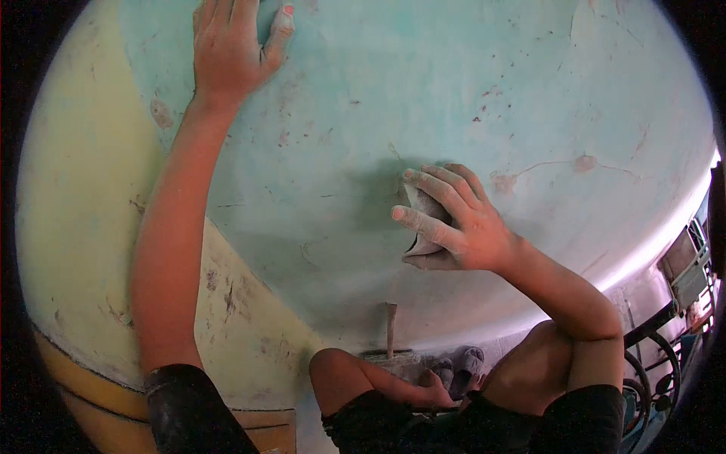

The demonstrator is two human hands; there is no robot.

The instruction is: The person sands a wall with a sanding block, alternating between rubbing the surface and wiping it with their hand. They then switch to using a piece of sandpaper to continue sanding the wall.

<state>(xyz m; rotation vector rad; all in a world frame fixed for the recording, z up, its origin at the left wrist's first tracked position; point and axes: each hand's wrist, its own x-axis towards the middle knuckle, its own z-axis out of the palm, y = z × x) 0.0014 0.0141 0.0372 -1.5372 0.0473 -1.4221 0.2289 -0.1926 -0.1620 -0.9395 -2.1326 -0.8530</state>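
Note:
My left hand [236,49] lies flat against the pale green wall [340,113] at the upper left, its thumb spread and its fingertips cut off by the frame's top edge. Near the middle, my right hand [461,216] presses a folded, greyish piece of sandpaper [428,208] to the same wall. The sheet bends up between thumb and fingers, and part of it is hidden under the palm. White dust coats the fingers of both hands. Around them the wall has thin cracks, patched spots and small reddish marks.
Yellow wall paint [83,174] borders the green at left, above an orange-brown band [98,393]. Below stand a tool with an upright wooden handle [391,329] and grey footwear [465,367], near my bent knees. A dark wheel-like frame [650,378] is at the right edge.

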